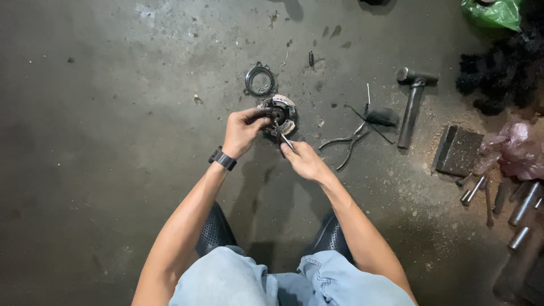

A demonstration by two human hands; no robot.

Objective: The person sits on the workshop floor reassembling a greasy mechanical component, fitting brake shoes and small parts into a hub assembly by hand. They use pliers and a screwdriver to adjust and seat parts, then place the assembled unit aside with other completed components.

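1. I am looking down on a stained grey concrete floor (102,141), dusty and oil-marked, with the work lying in front of the person's knees.
2. The left hand (242,131) is closed over the near-left rim of a round metal hub assembly (281,112), fingers curled onto its top and pinning it to the floor.
3. The right hand (305,160) is clenched around a thin metal tool (285,140); I cannot tell what kind.
4. That tool's long axis slants up and left from the right hand, its tip reaching the near edge of the hub. So the hub lies ahead and slightly left of the right grip, directly under the left one; the left hand is the nearer.
5. Just beyond the hub lies a dark ring (260,81), apart from it.
6. To the hub's right are pliers (347,144), then a hammer (412,105) lying lengthwise away from the person.
7. Farther right of the hub sit a dark block (460,151) and several loose metal cylinders (524,205).
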